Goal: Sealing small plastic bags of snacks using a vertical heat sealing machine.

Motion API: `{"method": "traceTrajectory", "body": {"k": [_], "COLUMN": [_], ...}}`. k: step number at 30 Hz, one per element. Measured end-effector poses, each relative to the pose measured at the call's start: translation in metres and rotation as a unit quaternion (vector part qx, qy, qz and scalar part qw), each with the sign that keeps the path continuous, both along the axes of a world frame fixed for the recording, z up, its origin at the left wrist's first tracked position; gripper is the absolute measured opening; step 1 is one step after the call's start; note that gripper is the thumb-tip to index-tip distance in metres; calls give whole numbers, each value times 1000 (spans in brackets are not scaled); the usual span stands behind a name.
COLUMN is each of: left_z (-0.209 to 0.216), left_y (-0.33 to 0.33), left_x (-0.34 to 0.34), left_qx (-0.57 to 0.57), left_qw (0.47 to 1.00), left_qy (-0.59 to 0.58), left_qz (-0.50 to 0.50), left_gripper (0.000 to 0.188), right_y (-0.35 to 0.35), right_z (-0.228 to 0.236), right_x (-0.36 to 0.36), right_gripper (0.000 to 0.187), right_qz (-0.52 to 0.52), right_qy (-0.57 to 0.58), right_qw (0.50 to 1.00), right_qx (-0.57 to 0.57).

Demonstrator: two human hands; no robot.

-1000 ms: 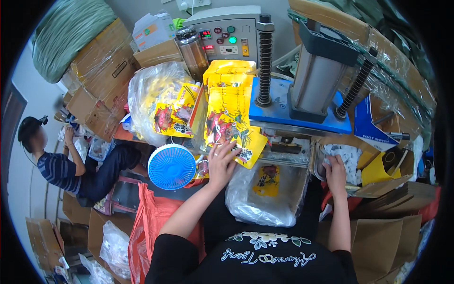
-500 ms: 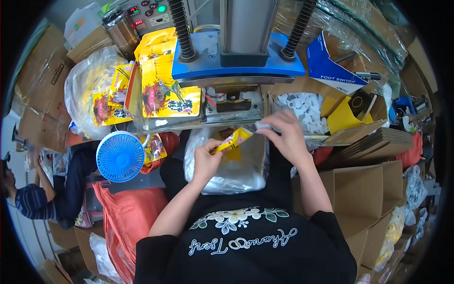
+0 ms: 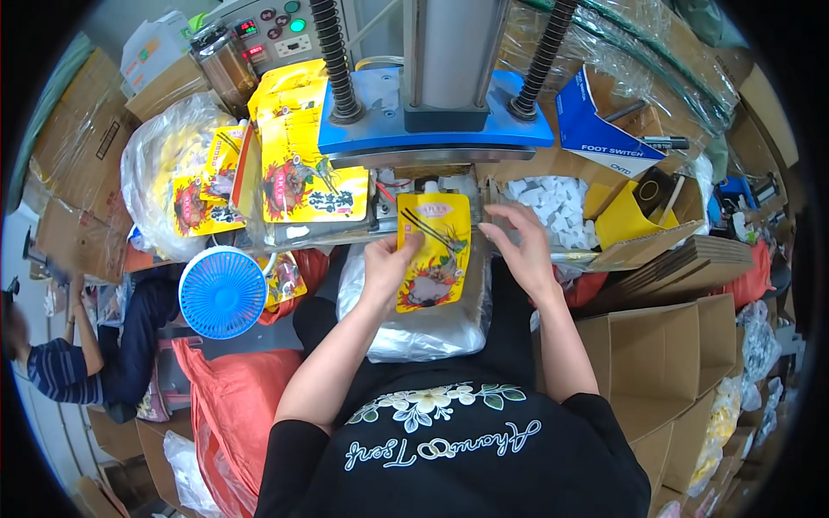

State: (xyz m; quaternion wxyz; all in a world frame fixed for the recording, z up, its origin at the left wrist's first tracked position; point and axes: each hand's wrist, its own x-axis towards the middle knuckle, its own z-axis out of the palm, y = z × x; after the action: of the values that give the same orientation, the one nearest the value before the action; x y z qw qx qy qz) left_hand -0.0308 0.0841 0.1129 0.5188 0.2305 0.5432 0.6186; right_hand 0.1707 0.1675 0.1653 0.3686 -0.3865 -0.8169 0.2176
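A flat yellow printed pouch [image 3: 436, 272] is pinched at its left edge by my left hand [image 3: 386, 268], thumb on the front. The pouch faces up, and a white spout [image 3: 431, 186] sticks out of its far end at the heat press's lower die [image 3: 456, 185]. Whether the spout touches the die I cannot tell. My right hand [image 3: 523, 250] is just off the pouch's right side, fingers apart and holding nothing. Above the far end of the pouch is the press's blue upper plate [image 3: 380, 129]. A clear plastic bag [image 3: 423, 337] lies below the pouch, on my lap.
Stacked yellow pouches [image 3: 289, 155] lie left of the press; a plastic bag of pouches [image 3: 151, 186] is farther left. Right are loose white spouts [image 3: 553, 207] and a blue-and-white box [image 3: 596, 129]. A blue fan [image 3: 223, 292] stands near-left. Another person [image 3: 65, 367] is at far left.
The pouch has turned from a tilted, edge-on position to face up, its far end now at the press. My right hand has let go of the white spout and opened.
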Motion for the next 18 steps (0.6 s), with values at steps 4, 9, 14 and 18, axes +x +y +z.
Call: {"method": "traceTrajectory", "body": {"k": [4, 9, 14, 18], "left_z": [21, 6, 30, -20], "left_y": [16, 17, 7, -29], "left_x": [2, -17, -79, -100], "left_qx": [-45, -10, 80, 12], "left_qw": [993, 997, 840, 652], "left_qy": [-106, -81, 525, 756], "left_qz": [28, 9, 110, 58], "left_gripper": [26, 23, 42, 75], "right_y": [-1, 16, 50, 58], "right_z": [-13, -18, -16, -47], "right_x": [33, 58, 42, 27], "right_gripper": [20, 17, 17, 18], "right_qz": [-34, -133, -134, -127], "right_qy": [18, 25, -10, -120], "right_qw": [999, 990, 991, 979], "right_qx": [-32, -51, 26, 105]}}
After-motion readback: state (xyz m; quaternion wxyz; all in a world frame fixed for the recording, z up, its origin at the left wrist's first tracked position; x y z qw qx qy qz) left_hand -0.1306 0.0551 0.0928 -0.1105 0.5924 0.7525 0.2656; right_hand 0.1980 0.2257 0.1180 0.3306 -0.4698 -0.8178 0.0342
